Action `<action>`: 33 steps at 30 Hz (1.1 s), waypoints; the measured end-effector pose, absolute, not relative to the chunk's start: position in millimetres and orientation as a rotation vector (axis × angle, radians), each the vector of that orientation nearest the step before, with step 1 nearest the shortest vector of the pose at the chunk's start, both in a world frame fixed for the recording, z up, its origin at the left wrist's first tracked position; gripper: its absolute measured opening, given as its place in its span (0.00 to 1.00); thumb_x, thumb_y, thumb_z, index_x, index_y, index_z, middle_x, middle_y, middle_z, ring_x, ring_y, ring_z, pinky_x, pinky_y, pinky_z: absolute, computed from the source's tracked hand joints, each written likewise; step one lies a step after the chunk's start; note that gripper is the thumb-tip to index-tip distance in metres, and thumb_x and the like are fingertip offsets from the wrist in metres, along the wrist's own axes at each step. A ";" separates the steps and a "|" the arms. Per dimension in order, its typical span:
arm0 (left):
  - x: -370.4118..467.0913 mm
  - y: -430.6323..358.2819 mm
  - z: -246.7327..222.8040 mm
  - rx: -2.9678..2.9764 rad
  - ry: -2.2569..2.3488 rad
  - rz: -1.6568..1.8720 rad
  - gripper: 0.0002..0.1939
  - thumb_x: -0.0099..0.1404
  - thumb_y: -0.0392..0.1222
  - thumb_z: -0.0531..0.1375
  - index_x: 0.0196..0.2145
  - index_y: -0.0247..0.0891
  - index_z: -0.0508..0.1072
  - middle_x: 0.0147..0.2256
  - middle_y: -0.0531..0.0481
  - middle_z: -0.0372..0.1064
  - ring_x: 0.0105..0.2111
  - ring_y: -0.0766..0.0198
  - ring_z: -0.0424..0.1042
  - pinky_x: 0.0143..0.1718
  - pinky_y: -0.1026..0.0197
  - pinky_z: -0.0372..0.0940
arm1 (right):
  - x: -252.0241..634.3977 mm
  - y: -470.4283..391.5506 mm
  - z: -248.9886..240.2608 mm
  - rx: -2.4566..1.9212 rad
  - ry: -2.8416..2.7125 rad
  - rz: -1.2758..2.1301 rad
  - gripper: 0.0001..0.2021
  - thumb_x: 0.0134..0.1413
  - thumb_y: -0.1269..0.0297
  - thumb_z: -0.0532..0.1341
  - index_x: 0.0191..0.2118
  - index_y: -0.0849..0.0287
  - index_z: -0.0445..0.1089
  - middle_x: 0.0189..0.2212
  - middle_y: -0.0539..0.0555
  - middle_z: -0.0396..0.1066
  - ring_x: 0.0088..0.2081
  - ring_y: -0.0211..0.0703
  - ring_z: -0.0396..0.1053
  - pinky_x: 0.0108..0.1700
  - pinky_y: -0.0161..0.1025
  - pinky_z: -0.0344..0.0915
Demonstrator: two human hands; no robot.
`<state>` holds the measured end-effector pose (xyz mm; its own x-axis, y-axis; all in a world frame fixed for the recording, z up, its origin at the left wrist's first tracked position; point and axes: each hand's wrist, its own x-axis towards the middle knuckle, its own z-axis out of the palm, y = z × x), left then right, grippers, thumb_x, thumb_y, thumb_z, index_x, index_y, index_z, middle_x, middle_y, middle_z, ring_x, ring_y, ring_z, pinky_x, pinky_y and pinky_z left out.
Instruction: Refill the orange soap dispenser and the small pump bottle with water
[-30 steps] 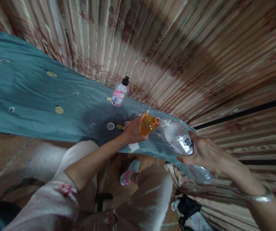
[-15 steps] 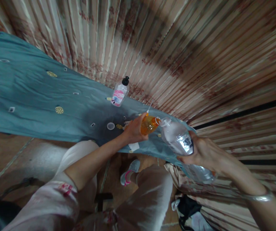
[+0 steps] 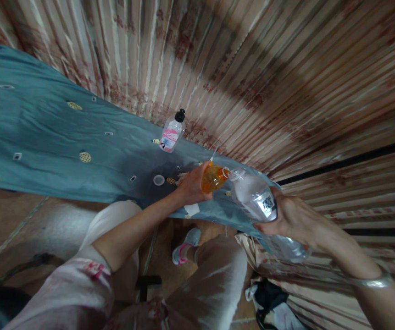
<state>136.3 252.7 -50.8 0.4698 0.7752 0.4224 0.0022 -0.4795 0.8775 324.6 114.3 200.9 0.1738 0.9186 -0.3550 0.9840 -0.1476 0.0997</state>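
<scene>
My left hand is wrapped round a small orange see-through bottle, its open neck tilted to the right. In my right hand is a large clear plastic bottle with a silvery label, lying tilted with its uncapped mouth at the orange bottle's neck. The two mouths meet or nearly meet; whether liquid passes between them I cannot make out. Just behind my left hand a thin white tube sticks up. A clear bottle with a pink label and black pump top stands farther back.
A teal cloth with pineapple prints covers the long narrow table. On it lie a small round white cap and a white paper piece. A pleated curtain hangs along the back. Dark and white fabric lies low right.
</scene>
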 end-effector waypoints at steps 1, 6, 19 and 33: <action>136.5 252.6 -50.4 1.838 0.669 1.097 0.60 0.51 0.39 0.75 0.77 0.46 0.56 0.69 0.35 0.72 0.69 0.33 0.74 0.72 0.28 0.68 | 325.4 114.1 200.3 2.148 1.820 -0.292 0.26 0.45 0.51 0.73 0.48 0.58 0.72 0.20 0.47 0.70 0.26 0.54 0.75 0.29 0.42 0.59; 136.1 251.5 -46.7 1.849 0.681 1.083 0.61 0.50 0.40 0.75 0.78 0.44 0.56 0.70 0.33 0.71 0.69 0.32 0.73 0.72 0.29 0.69 | 326.0 113.6 200.0 2.154 1.788 -0.298 0.27 0.46 0.50 0.73 0.49 0.59 0.73 0.19 0.46 0.68 0.24 0.52 0.73 0.30 0.42 0.59; 136.6 250.6 -45.9 1.861 0.697 1.070 0.60 0.51 0.40 0.75 0.77 0.45 0.55 0.69 0.35 0.72 0.69 0.33 0.74 0.72 0.28 0.68 | 320.5 115.0 203.6 2.154 1.794 -0.307 0.26 0.46 0.51 0.73 0.48 0.58 0.72 0.19 0.45 0.68 0.24 0.52 0.73 0.29 0.42 0.59; 136.8 249.3 -43.8 1.857 0.730 1.057 0.60 0.51 0.40 0.75 0.77 0.47 0.55 0.69 0.36 0.72 0.68 0.33 0.75 0.72 0.29 0.68 | 321.0 115.0 203.8 2.155 1.764 -0.317 0.28 0.44 0.49 0.73 0.49 0.59 0.72 0.19 0.46 0.68 0.25 0.53 0.73 0.29 0.42 0.59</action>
